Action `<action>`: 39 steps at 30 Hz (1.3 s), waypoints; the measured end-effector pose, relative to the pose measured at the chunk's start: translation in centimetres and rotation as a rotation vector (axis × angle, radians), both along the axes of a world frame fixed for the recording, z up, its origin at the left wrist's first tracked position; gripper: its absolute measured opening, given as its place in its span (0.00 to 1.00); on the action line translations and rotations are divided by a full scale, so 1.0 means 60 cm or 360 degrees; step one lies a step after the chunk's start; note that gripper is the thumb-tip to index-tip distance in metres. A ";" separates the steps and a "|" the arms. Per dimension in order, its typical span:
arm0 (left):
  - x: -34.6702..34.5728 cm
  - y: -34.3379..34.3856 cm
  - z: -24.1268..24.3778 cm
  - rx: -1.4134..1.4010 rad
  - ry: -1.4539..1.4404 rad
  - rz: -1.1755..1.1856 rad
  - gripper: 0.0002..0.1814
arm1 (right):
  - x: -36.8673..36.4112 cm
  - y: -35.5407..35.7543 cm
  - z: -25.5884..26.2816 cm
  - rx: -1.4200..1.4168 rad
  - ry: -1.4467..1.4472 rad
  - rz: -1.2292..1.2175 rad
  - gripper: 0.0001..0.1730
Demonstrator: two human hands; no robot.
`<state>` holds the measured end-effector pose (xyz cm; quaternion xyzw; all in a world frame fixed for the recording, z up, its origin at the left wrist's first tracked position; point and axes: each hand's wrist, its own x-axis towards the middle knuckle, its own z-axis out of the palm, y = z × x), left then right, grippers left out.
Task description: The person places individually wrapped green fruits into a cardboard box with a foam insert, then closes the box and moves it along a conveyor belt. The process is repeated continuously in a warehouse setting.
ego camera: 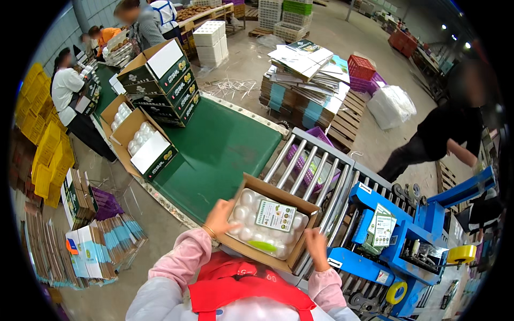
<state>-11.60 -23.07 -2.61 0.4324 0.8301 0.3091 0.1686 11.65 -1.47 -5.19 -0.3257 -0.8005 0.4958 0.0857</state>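
An open cardboard box (308,204) lies before me where the green conveyor belt (225,148) meets the steel rollers (299,164). Inside it are foam-wrapped round items (247,212) under clear plastic, a printed card (276,216) and a green plastic piece (262,245). My left hand (221,218) is at the box's left side, its thumb over the edge. At the right side, my right hand (317,244) is blurred, its fingers near the wall; whether it grips is unclear.
Stacked dark green boxes (176,88) and two open filled boxes (154,156) stand on the belt. A blue carton-sealing machine (373,200) with more printed cards (383,228) is at right. Flattened cartons (100,248) lie at left. A person in black (437,132) is beyond the rollers.
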 end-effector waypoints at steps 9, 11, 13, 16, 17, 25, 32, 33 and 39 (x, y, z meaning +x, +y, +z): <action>-0.009 0.112 -0.028 -0.0549 0.0371 -0.0911 0.61 | -0.130 0.007 -0.002 0.0309 0.0044 0.0345 0.10; -0.001 0.105 -0.078 -0.0419 0.0523 -0.0163 0.63 | -0.183 0.048 0.090 0.1440 0.0306 -0.0064 0.27; 0.006 0.094 -0.139 0.0085 0.0218 0.0289 0.58 | -0.135 0.044 0.033 0.1342 -0.0031 0.0095 0.32; 0.001 0.071 -0.192 0.0767 -0.0645 0.0680 0.39 | -0.048 -0.077 0.004 0.0851 -0.0417 0.0366 0.44; -0.001 0.075 -0.207 0.0803 -0.0846 0.0839 0.33 | -0.029 -0.103 -0.028 0.0859 -0.0461 0.0393 0.45; -0.043 0.299 -0.192 -0.0087 -0.0390 0.0268 0.19 | -0.041 0.091 -0.070 0.1103 -0.0558 0.0402 0.43; 0.120 0.478 -0.198 -0.0194 -0.0320 0.0145 0.19 | 0.087 0.232 -0.003 0.1328 -0.0607 0.0272 0.41; 0.126 0.484 -0.207 -0.0263 -0.0648 0.0135 0.21 | 0.081 0.219 0.035 0.1010 -0.0690 0.0165 0.42; -0.061 0.402 -0.156 0.0467 -0.0874 -0.0607 0.14 | 0.096 0.122 0.066 0.0903 -0.0328 -0.0151 0.23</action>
